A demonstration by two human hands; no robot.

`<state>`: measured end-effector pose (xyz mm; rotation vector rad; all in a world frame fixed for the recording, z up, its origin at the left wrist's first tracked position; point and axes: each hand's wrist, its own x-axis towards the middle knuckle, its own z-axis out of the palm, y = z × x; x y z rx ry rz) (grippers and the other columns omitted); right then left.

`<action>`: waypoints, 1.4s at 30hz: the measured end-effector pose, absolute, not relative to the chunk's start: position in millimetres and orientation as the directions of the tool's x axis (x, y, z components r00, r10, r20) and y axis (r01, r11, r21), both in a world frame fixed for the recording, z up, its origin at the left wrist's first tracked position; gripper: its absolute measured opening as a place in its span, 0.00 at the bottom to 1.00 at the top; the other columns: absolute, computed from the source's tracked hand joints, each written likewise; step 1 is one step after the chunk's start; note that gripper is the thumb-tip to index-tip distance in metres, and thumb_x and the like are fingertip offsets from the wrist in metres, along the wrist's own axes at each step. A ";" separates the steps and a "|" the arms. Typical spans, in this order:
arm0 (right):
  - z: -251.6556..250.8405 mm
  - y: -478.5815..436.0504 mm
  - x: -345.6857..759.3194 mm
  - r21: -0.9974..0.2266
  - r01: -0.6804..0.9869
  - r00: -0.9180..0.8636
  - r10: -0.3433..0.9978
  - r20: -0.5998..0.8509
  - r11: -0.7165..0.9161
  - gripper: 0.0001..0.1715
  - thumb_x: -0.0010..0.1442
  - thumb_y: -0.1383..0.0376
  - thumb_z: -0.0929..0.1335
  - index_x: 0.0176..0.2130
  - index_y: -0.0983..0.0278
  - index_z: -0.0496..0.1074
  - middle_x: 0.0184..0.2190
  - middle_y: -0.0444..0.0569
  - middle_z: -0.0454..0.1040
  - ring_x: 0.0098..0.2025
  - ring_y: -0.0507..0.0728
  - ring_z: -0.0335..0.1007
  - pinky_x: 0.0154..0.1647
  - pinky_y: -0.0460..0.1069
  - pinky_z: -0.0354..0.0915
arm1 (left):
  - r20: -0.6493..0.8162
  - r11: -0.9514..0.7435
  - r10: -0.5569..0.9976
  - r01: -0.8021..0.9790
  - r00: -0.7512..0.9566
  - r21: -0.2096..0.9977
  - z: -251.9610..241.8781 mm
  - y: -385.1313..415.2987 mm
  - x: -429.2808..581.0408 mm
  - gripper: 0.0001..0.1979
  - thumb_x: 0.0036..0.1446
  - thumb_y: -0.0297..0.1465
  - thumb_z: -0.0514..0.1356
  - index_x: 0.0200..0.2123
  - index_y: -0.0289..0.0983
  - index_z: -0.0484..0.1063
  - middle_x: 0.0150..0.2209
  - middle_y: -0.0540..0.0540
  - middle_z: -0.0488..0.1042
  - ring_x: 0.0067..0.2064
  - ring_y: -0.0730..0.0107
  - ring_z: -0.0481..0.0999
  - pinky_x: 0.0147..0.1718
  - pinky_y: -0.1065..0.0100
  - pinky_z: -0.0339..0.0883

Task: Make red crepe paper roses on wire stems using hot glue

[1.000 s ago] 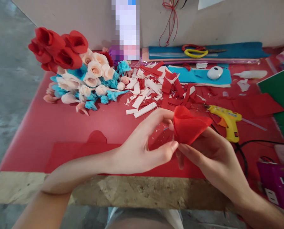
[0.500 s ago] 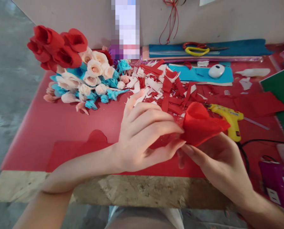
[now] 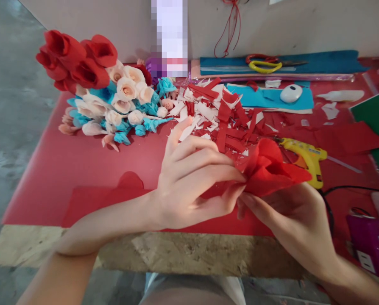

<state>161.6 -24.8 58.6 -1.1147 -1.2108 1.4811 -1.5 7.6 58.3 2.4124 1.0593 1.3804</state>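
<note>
A red paper flower [image 3: 272, 169] is held between my two hands, its petals facing right and its pinched base to the left. The thumb and fingers of my left hand [image 3: 199, 178] close on that base. From below, my right hand [image 3: 291, 220] grips the flower near the base too, thumb in front and the other fingers mostly hidden behind. Beyond the flower to the right lies a yellow hot glue gun [image 3: 310, 159]. Red and white paper scraps [image 3: 221, 114] are heaped behind my left hand.
Red, white and blue paper flowers [image 3: 113, 93] are piled at the back left. Scissors [image 3: 266, 64] rest on dark blue paper at the back. A white oval case [image 3: 291, 93] sits on light blue paper [image 3: 246, 96]. A purple power box [image 3: 367, 241] is at the right.
The red paper flower has turned in my hands, so its opening between the petals shows more. My hands stay in almost the same place, still on its base.
</note>
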 end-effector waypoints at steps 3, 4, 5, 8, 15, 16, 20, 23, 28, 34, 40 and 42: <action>55.9 -24.7 161.4 -0.992 -0.098 -0.209 0.976 -0.060 -0.082 0.14 0.46 0.79 0.69 0.31 0.63 0.66 0.25 0.37 0.70 0.24 0.41 0.67 0.25 0.31 0.65 | 0.713 -0.775 0.605 0.464 0.354 0.428 59.7 9.5 -3.0 0.02 0.45 0.29 0.62 0.26 0.39 0.72 0.23 0.50 0.76 0.27 0.65 0.72 0.41 0.50 0.64; 55.3 -24.4 161.3 -0.992 -0.093 -0.218 0.974 -0.058 -0.080 0.14 0.46 0.78 0.69 0.31 0.63 0.66 0.25 0.37 0.70 0.24 0.41 0.67 0.26 0.30 0.65 | 0.715 -0.780 0.600 0.459 0.358 0.425 60.1 9.9 -3.3 0.02 0.45 0.29 0.62 0.26 0.39 0.72 0.23 0.50 0.76 0.27 0.65 0.72 0.41 0.51 0.65; 54.8 -24.2 161.3 -0.993 -0.088 -0.225 0.973 -0.057 -0.079 0.14 0.47 0.79 0.69 0.31 0.63 0.66 0.25 0.36 0.71 0.24 0.41 0.67 0.26 0.30 0.64 | 0.713 -0.778 0.603 0.460 0.358 0.427 60.4 10.1 -3.5 0.01 0.45 0.29 0.62 0.26 0.39 0.72 0.23 0.50 0.76 0.27 0.65 0.72 0.40 0.51 0.65; 54.9 -23.6 161.6 -0.994 -0.079 -0.243 0.969 -0.052 -0.074 0.14 0.47 0.79 0.68 0.31 0.62 0.68 0.27 0.35 0.72 0.25 0.40 0.68 0.27 0.29 0.64 | 0.708 -0.780 0.605 0.450 0.365 0.434 61.3 10.2 -3.5 0.01 0.46 0.28 0.61 0.26 0.39 0.72 0.23 0.50 0.76 0.27 0.66 0.72 0.37 0.53 0.68; 56.7 -24.8 161.6 -0.990 -0.095 -0.255 0.964 -0.075 -0.102 0.16 0.47 0.78 0.69 0.33 0.60 0.70 0.31 0.35 0.74 0.29 0.40 0.70 0.30 0.29 0.64 | 0.718 -0.790 0.596 0.426 0.360 0.442 60.3 11.4 -3.9 0.01 0.45 0.27 0.61 0.25 0.39 0.72 0.23 0.50 0.76 0.26 0.66 0.72 0.32 0.55 0.70; 56.8 -25.3 161.7 -0.990 -0.091 -0.257 0.963 -0.083 -0.109 0.16 0.47 0.78 0.69 0.33 0.60 0.70 0.31 0.35 0.74 0.28 0.40 0.70 0.30 0.29 0.64 | 0.717 -0.790 0.595 0.426 0.363 0.441 60.2 11.6 -3.8 0.02 0.45 0.27 0.61 0.25 0.40 0.72 0.23 0.50 0.76 0.26 0.66 0.72 0.32 0.55 0.70; 56.6 -26.8 163.1 -0.990 -0.089 -0.251 0.965 -0.081 -0.107 0.16 0.47 0.78 0.69 0.34 0.59 0.70 0.33 0.35 0.74 0.32 0.40 0.71 0.31 0.29 0.64 | 0.719 -0.789 0.594 0.434 0.362 0.434 61.8 12.0 -3.4 0.01 0.45 0.28 0.61 0.24 0.40 0.72 0.22 0.51 0.76 0.25 0.66 0.72 0.35 0.54 0.69; 56.9 -25.8 162.8 -0.991 -0.085 -0.244 0.967 -0.077 -0.100 0.17 0.48 0.78 0.69 0.35 0.58 0.70 0.33 0.35 0.74 0.33 0.41 0.71 0.33 0.29 0.64 | 0.724 -0.787 0.592 0.446 0.354 0.426 63.1 11.8 -3.7 0.01 0.45 0.29 0.62 0.24 0.40 0.72 0.22 0.51 0.76 0.25 0.66 0.72 0.40 0.51 0.66; 57.0 -24.3 159.7 -0.993 -0.058 -0.218 0.972 -0.083 -0.098 0.14 0.47 0.76 0.70 0.31 0.59 0.70 0.31 0.37 0.74 0.29 0.42 0.70 0.28 0.31 0.65 | 0.720 -0.797 0.575 0.465 0.388 0.385 62.2 11.8 -5.9 0.02 0.45 0.28 0.62 0.23 0.40 0.72 0.21 0.53 0.76 0.25 0.66 0.73 0.48 0.49 0.61; 55.1 -25.6 162.9 -0.991 -0.075 -0.238 0.967 -0.086 -0.107 0.18 0.48 0.77 0.69 0.36 0.57 0.69 0.33 0.36 0.73 0.31 0.42 0.70 0.30 0.31 0.66 | 0.724 -0.794 0.560 0.511 0.402 0.331 62.4 11.7 -5.0 0.04 0.47 0.28 0.61 0.22 0.40 0.71 0.21 0.53 0.76 0.25 0.68 0.73 0.40 0.53 0.68; 54.0 -25.3 164.7 -0.975 -0.114 -0.284 0.947 -0.152 -0.191 0.14 0.53 0.73 0.67 0.39 0.58 0.67 0.28 0.38 0.72 0.22 0.43 0.67 0.22 0.36 0.67 | 0.691 -0.766 0.614 0.501 0.381 0.403 66.7 9.0 -3.8 0.04 0.46 0.25 0.61 0.22 0.38 0.70 0.20 0.52 0.74 0.27 0.70 0.73 0.34 0.60 0.71; 54.2 -25.0 164.6 -0.971 -0.124 -0.286 0.944 -0.163 -0.205 0.14 0.53 0.73 0.67 0.39 0.59 0.67 0.28 0.38 0.71 0.22 0.43 0.67 0.22 0.36 0.66 | 0.685 -0.760 0.624 0.495 0.376 0.420 67.4 7.9 -3.9 0.04 0.47 0.25 0.61 0.23 0.38 0.70 0.21 0.52 0.74 0.27 0.71 0.73 0.35 0.60 0.71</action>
